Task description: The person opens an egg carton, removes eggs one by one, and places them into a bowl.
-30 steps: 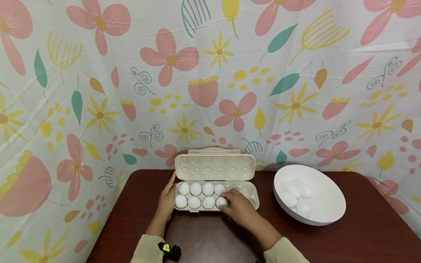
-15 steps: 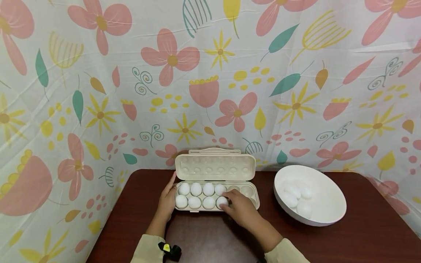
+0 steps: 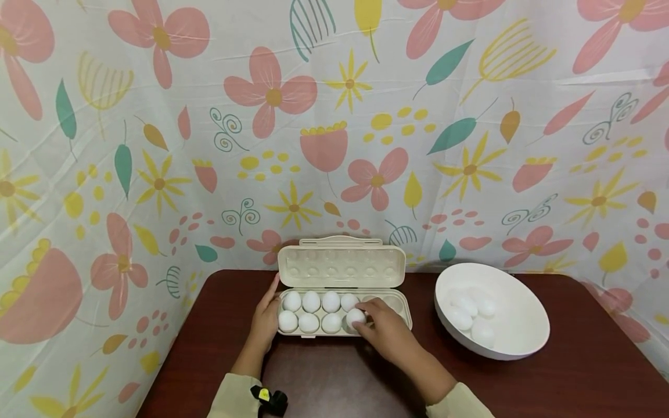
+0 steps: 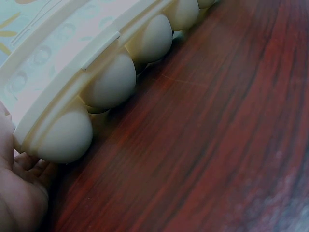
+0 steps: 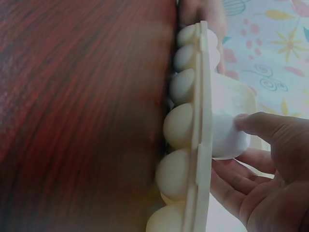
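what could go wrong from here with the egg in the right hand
The smooth white oval egg, pinched by the bare right hand over the cream plastic egg carton, might slip. It could also knock the neighbouring white oval egg. If the bare left hand touching the carton's end moved away, the carton might shift.

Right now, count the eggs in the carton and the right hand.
8 visible: four eggs in the back row of the carton, three eggs in its front row, one egg pinched by the right hand right of those three. More may be hidden behind that hand.
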`<act>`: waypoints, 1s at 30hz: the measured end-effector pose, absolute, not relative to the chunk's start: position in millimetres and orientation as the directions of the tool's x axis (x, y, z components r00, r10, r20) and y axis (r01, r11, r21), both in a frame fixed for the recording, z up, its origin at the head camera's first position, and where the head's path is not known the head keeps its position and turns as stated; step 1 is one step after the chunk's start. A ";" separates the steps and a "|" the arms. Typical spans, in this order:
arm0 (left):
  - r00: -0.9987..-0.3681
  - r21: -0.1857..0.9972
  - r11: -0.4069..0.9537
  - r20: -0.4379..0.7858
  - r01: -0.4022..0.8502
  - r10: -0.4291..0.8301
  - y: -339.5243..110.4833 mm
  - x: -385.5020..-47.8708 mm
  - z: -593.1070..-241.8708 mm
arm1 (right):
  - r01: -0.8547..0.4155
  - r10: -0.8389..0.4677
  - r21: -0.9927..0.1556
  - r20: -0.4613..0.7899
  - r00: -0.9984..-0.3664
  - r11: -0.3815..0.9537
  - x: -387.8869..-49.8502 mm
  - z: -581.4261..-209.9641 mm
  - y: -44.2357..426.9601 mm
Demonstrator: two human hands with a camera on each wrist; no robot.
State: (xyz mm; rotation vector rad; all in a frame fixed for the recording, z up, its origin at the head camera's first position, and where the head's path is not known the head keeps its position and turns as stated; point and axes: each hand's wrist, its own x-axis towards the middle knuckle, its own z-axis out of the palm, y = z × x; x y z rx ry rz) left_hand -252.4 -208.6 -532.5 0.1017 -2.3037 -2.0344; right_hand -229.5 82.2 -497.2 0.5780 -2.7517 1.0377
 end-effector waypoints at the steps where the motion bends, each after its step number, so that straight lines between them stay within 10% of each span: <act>1: -0.996 0.992 0.125 0.002 -0.009 -0.095 -208.6 -252.2 -532.4 | -0.404 -0.303 -0.617 0.267 -0.915 0.676 -228.7 -496.1 83.2; 30: -0.993 0.990 0.136 0.038 0.022 -0.115 -212.9 -265.6 -561.9 | -0.446 -0.215 -0.551 0.434 -0.875 0.706 -213.7 -461.4 144.1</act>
